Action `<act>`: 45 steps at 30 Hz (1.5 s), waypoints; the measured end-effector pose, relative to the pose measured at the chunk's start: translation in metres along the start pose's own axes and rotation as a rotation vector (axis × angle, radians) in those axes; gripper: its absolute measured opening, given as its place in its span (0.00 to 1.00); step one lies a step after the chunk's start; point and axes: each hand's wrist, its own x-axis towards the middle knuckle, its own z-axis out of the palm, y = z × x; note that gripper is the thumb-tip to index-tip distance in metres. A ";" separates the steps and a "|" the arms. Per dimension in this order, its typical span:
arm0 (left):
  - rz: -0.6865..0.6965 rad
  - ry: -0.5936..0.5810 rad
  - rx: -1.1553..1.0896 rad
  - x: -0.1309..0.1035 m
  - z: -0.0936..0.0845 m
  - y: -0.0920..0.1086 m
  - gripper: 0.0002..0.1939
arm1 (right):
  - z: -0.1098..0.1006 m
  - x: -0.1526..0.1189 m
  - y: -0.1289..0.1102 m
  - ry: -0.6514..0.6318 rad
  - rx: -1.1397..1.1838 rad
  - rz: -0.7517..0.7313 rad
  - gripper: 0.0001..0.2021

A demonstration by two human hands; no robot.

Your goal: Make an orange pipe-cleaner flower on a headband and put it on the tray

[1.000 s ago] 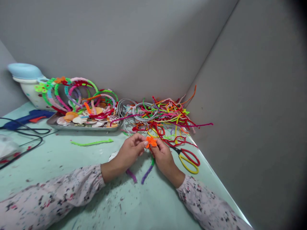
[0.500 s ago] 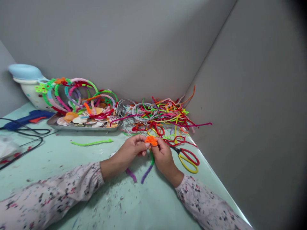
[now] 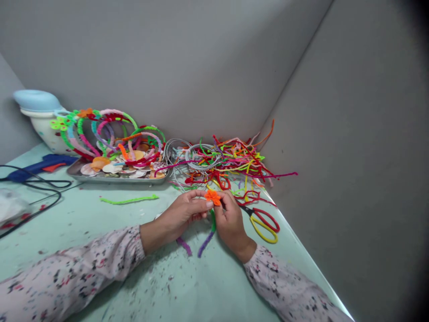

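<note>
Between my two hands is a small orange fuzzy flower [image 3: 212, 197]. My left hand [image 3: 184, 211] pinches its left side with thumb and fingers. On the flower's right side, the fingers of my right hand [image 3: 230, 220] close on it. Below the hands hangs a green and purple fuzzy strip [image 3: 206, 240], and a purple end [image 3: 184, 246] shows under my left hand; how they join is hidden. Scissors [image 3: 264, 225] with red and yellow handles lie just right of my right hand.
A metal tray [image 3: 117, 180] holds shells and colourful fuzzy hoops. Behind my hands lies a heap of pipe cleaners [image 3: 234, 156] with wire coils [image 3: 203, 156]. A green strip [image 3: 129, 201], a blue glue gun [image 3: 36, 166] with black cable and a white pot [image 3: 47, 127] are leftward.
The orange flower has turned slightly, showing more of its petals. My left thumb has moved a little to the right along its lower edge.
</note>
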 end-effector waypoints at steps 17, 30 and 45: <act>0.137 0.176 0.339 0.000 0.008 -0.006 0.14 | 0.003 -0.003 -0.001 -0.130 -0.202 -0.088 0.10; 0.278 0.105 0.537 -0.003 0.005 -0.008 0.11 | 0.000 -0.001 -0.006 -0.133 0.220 0.217 0.09; 0.348 0.187 0.655 -0.005 0.002 -0.009 0.19 | -0.002 0.001 -0.008 -0.191 0.456 0.343 0.06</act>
